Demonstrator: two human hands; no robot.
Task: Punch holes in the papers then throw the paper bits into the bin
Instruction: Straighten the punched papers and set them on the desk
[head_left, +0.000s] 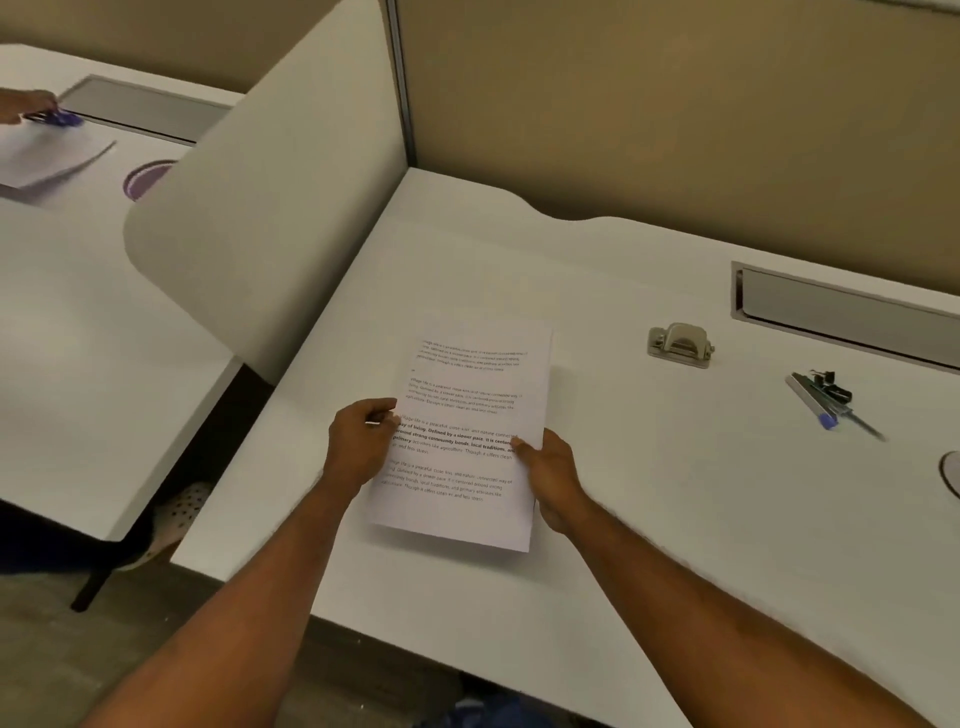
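On the white desk (623, 519), printed papers (467, 415) are being held just above the surface, left hand (358, 441) and right hand (550, 478) pinching opposite side edges. The metal hole punch (680, 345) is sitting apart, to the right.

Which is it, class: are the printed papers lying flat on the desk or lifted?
Lifted. Both the left hand and right hand grip the papers, casting a shadow on the desk.

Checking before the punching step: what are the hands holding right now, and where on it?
Both hold the printed papers: the left hand grips the left long edge, the right hand the right long edge, both toward the lower half.
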